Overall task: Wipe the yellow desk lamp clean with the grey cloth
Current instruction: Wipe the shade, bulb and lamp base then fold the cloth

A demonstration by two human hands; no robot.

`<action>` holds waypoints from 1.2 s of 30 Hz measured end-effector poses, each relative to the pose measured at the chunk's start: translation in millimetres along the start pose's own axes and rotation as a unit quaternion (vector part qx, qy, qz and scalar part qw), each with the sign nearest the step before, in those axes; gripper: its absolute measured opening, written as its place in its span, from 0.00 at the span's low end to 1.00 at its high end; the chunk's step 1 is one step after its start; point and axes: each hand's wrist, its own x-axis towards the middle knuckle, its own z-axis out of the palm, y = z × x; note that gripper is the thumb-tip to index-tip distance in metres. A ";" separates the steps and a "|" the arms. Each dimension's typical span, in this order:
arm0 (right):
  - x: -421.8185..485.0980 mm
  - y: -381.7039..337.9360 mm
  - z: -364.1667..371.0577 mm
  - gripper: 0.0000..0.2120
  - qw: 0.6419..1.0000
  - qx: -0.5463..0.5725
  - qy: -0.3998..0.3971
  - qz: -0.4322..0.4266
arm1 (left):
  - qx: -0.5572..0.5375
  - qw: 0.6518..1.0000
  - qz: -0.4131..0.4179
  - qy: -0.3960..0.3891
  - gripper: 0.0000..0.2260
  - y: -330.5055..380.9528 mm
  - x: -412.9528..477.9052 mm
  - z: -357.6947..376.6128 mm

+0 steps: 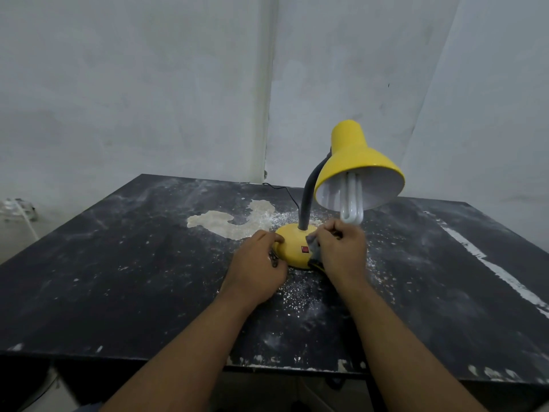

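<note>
One dusty black table point(133, 263): left hand point(257, 263) grips yellow desk lamp point(292, 245), right hand point(341, 251) grips grey cloth point(314, 248).

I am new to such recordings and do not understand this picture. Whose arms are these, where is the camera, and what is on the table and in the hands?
There is no machine here. The two arms belong to a person, and the single picture comes from a camera worn on that person's head, looking forward and down.

A black table stands against a pale wall. It is dusty, with white crumbs and a pale patch. On it stands a yellow lamp with a bent grey neck, a white bulb under the shade and a red switch on its round base.

The left hand holds the left side of the base, thumb on top. The right hand grips a grey cloth against the right side of the base.
</note>
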 end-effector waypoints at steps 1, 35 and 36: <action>-3.8 1.4 2.0 0.15 0.999 0.033 0.008 -0.014 | -0.002 1.000 0.000 0.000 0.19 0.5 -0.5 -0.4; -13.9 5.6 17.6 0.25 0.986 0.067 -0.138 -0.070 | -0.385 0.913 -0.131 0.044 0.10 13.3 2.4 -22.1; -14.0 5.2 17.3 0.25 0.986 0.072 -0.137 -0.066 | -0.384 0.913 -0.130 0.048 0.11 13.2 3.0 -22.0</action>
